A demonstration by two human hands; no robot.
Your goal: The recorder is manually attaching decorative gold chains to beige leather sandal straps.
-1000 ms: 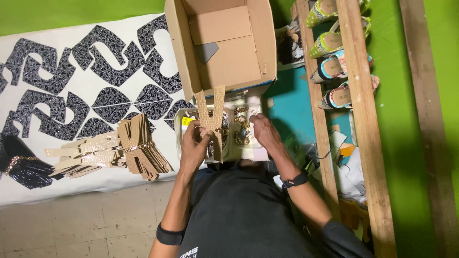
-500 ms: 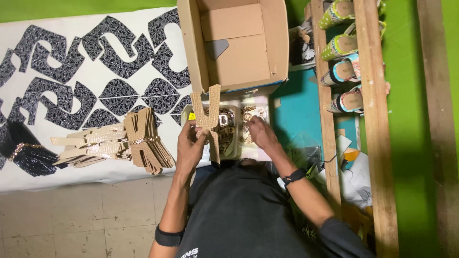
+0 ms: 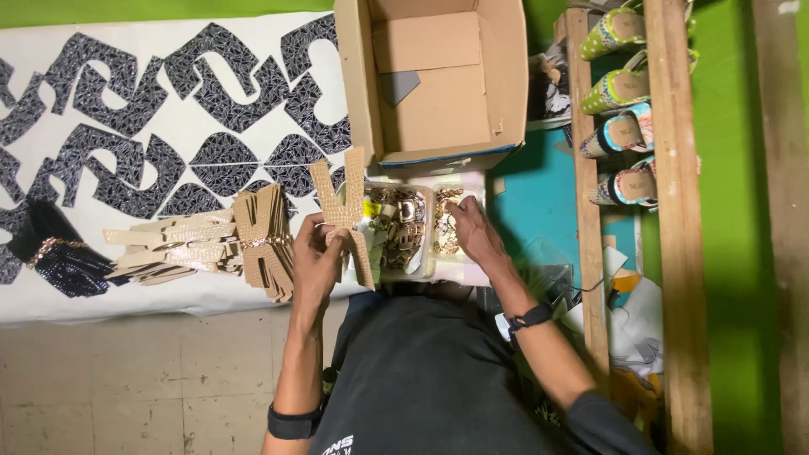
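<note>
Two hands busy: left hand [image 3: 316,261] clamped on tan strap piece [image 3: 344,211], long axis upright; right hand [image 3: 470,232] fingers loosely apart in buckle tray [image 3: 421,232], just right of it, at table's near edge.

The single head-worn camera looks steeply down from above the person's torso, close over both hands, facing a white work table [image 3: 168,299] and an open cardboard box [image 3: 438,84] beyond.

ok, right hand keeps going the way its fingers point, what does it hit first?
The right hand points up and slightly left over a clear tray of small gold-coloured metal fittings. It would likely meet those fittings first; past them stands the front wall of the open cardboard box. Its height above the tray is unclear.
</note>
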